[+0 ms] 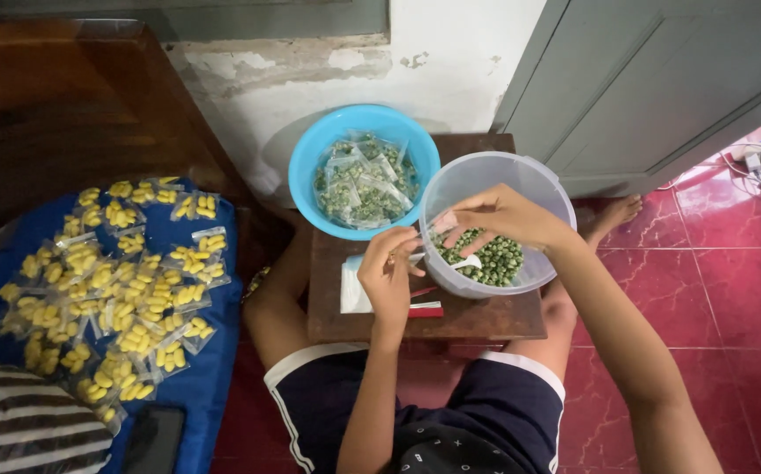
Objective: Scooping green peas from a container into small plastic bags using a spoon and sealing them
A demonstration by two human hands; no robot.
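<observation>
Dozens of small clear packets of yellow snacks (126, 290) already lie spread on the blue cloth (214, 369) to my left, too many and too overlapped for me to count exactly. That looks like the biggest finished lot. One low wooden stool (450, 325) sits between my knees and carries the work. Two bowls stand on it, rims touching. One is a blue plastic bowl (310, 154), holding a heap of filled packets of green peas (364, 180), maybe a dozen or more, hard to tell apart. The other is a clear plastic bowl (485, 171), tilted toward me, with loose green peas (493, 257) covering only its lower part, so I judge the green lot is well along but some peas are left to pack. One thin stack of empty clear bags (352, 290) lies flat on the stool by my left wrist, a red strip at its edge. One white plastic spoon (466, 262) rests in the loose peas.

My left hand (387, 276) pinches one small clear bag (424, 239) at the clear bowl's near rim, fingers narrow on it. My right hand (503, 215) reaches over that rim, fingertips pinched at the bag's mouth; whether it holds peas too I cannot tell. One dark phone (154, 439) lies on the cloth's near end.
</observation>
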